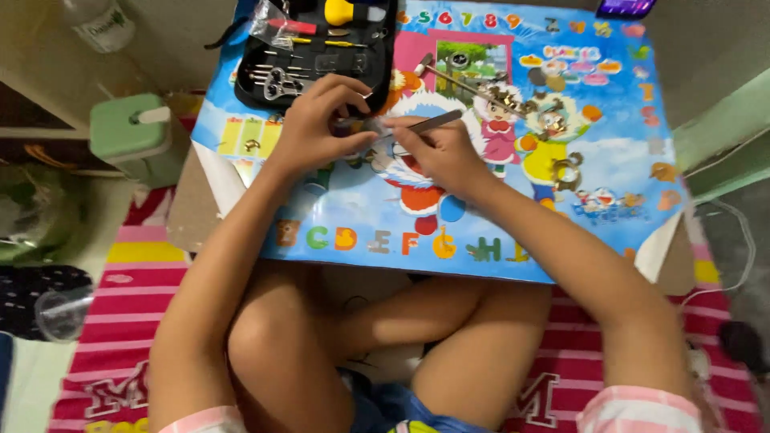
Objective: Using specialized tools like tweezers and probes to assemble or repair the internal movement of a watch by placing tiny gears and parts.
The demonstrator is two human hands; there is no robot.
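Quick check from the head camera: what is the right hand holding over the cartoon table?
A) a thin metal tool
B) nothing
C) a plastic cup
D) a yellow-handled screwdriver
A: the right hand grips a thin metal tool whose tip points toward the left hand, which pinches a small part.

The left hand [317, 124] is covering most of the small object it is pinching, so its kind is staying unclear. The right hand [439, 152] is hiding the lower end of the slim metal tool [433, 123]. The black tool case [317, 48] is running off the top edge.
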